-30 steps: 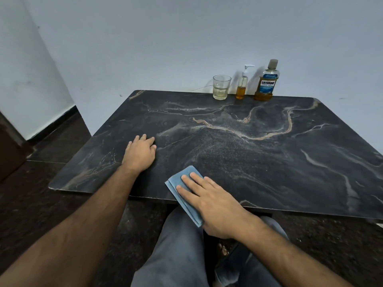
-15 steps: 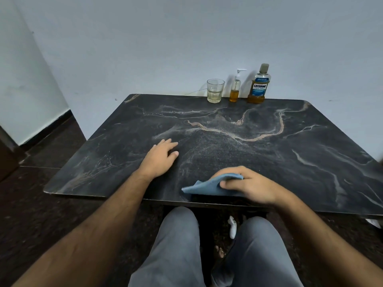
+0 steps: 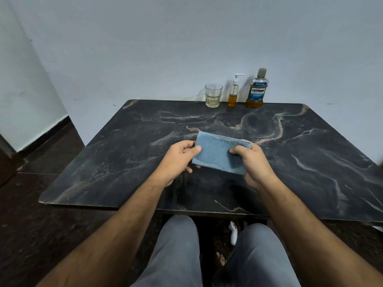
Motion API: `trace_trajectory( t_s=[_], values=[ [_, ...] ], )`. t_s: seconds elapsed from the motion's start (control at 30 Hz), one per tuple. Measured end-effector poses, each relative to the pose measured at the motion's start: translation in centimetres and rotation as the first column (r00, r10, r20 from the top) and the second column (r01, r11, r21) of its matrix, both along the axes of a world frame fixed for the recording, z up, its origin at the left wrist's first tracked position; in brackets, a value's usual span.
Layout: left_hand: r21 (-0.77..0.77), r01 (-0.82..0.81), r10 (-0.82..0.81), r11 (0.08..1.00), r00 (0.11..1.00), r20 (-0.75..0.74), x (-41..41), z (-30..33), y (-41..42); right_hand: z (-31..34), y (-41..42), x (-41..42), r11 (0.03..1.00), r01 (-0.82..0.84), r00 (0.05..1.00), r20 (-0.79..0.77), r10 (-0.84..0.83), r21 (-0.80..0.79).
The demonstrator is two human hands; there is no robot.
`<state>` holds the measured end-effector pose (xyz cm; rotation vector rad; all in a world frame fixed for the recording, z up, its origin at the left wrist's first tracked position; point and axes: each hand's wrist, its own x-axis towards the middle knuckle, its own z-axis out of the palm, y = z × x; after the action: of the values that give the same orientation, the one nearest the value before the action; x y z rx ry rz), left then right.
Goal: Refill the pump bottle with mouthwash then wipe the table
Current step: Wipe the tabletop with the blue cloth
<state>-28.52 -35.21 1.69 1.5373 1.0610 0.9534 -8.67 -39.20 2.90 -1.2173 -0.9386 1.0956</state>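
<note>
Both hands are holding a folded blue textured cloth (image 3: 221, 152) over the middle of the black marble-patterned bench (image 3: 103, 162): the left hand (image 3: 178, 160) is pinching its left edge between thumb and curled fingers, and the right hand (image 3: 253, 162) is gripping its right edge, thumb lying on top. At the far edge of the bench, against the wall and well apart from the hands, a drinking glass (image 3: 213, 95), a small pump bottle (image 3: 233, 91) partly filled with amber liquid and a Listerine mouthwash bottle (image 3: 257, 89) are standing upright in a row, with nothing lying between them and the cloth
</note>
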Motion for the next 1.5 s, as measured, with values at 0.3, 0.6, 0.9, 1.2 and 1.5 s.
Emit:
trace_trajectory(
  t_s=[0.3,0.6,0.9,1.2,1.5],
  values=[
    [-0.055,-0.225,0.228,0.973,0.970,0.079,-1.1,1.6,4.4,1.6,4.8,0.7,0.973,-0.145,0.978,0.126,0.169,-0.177],
    [-0.121,-0.323,0.332,0.939,0.942,0.058,-2.1,2.3,12.9,1.7,12.7,-1.0,0.982,0.059,0.993,0.116,-0.038,-0.179],
    [-0.037,-0.322,0.314,0.946,0.939,-0.139,-2.2,1.9,24.7,1.0,25.5,-1.7,0.975,0.159,0.966,0.226,-0.123,-0.152],
    [0.053,-0.515,0.515,0.855,0.834,-0.199,-0.7,-1.6,36.3,-1.9,35.8,-1.8,0.978,0.184,0.951,0.270,-0.153,-0.095],
    [0.147,-0.570,0.586,0.809,0.759,-0.284,-1.4,-2.9,39.9,-4.4,40.4,-2.8,0.978,0.210,0.841,0.513,-0.175,-0.010]
  ],
)
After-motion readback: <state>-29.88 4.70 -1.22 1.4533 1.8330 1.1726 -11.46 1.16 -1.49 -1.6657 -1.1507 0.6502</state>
